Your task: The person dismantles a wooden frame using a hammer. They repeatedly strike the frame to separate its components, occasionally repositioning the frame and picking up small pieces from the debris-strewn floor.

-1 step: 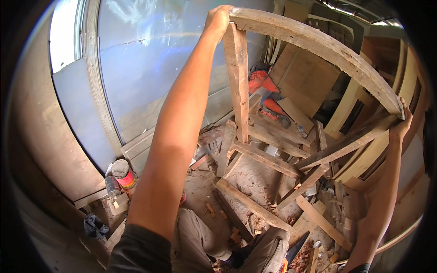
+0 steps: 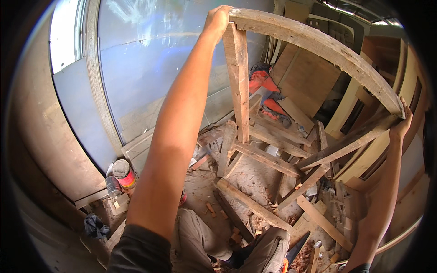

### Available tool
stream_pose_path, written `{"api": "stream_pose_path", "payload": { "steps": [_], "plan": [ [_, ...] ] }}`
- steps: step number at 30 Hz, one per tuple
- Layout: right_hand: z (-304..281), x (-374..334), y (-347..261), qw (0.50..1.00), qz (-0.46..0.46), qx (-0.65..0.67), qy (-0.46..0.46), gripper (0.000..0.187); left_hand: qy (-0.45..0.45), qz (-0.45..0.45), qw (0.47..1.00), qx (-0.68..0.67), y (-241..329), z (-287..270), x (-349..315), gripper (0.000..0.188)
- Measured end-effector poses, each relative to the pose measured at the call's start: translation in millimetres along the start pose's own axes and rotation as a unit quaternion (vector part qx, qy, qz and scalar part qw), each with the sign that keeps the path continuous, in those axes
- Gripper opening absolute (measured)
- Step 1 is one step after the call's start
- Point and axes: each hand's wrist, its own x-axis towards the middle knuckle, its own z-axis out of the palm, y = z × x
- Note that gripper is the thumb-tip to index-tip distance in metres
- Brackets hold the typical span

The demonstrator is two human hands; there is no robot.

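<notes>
A rough wooden beam [image 2: 314, 43] runs across the top of a timber frame and looks curved in this picture. My left hand [image 2: 217, 20] is closed round its left end, above a wooden leg [image 2: 237, 77]. At the beam's right end, my right hand [image 2: 401, 122] grips the corner where a second leg [image 2: 348, 142] joins; part of its fingers is hidden behind the wood. Lower down, a crosspiece [image 2: 268, 159] links the two legs, and short slanting timbers [image 2: 304, 185] stand beneath it.
Loose boards [image 2: 255, 204], offcuts and shavings litter the floor round my knees. A handsaw [image 2: 298, 248] lies by my right knee. Paint cans [image 2: 122, 169] stand at left beside a blue-grey panel [image 2: 173, 59]. Orange and dark cloth [image 2: 264, 84] lies behind the frame; wooden frames [image 2: 364, 150] lean at right.
</notes>
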Motion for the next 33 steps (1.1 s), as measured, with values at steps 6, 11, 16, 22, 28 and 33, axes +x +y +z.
{"api": "stream_pose_path", "payload": {
  "steps": [6,11,16,22,28,33],
  "plan": [
    [8,1,5,0.997,-0.001,-0.064,0.052,0.045,-0.047,-0.072,0.995,-0.044,15,-10,-4,0.038],
    [6,1,2,0.961,-0.022,-0.257,0.098,0.044,-0.1,-0.073,0.988,-0.088,20,-11,-12,0.039],
    [-12,19,4,0.99,-0.02,-0.13,0.052,0.041,-0.059,-0.059,0.969,-0.232,-9,-6,11,0.032],
    [-6,4,6,0.994,-0.003,-0.111,0.025,0.044,-0.102,-0.049,0.965,-0.238,-18,-16,26,0.036],
    [-9,4,6,0.978,-0.027,-0.207,0.026,0.046,-0.005,-0.026,0.996,-0.085,23,12,-19,0.055],
    [-5,5,6,0.963,-0.048,-0.265,0.015,0.048,-0.03,-0.047,0.993,-0.106,25,3,-16,0.073]
  ]
}}
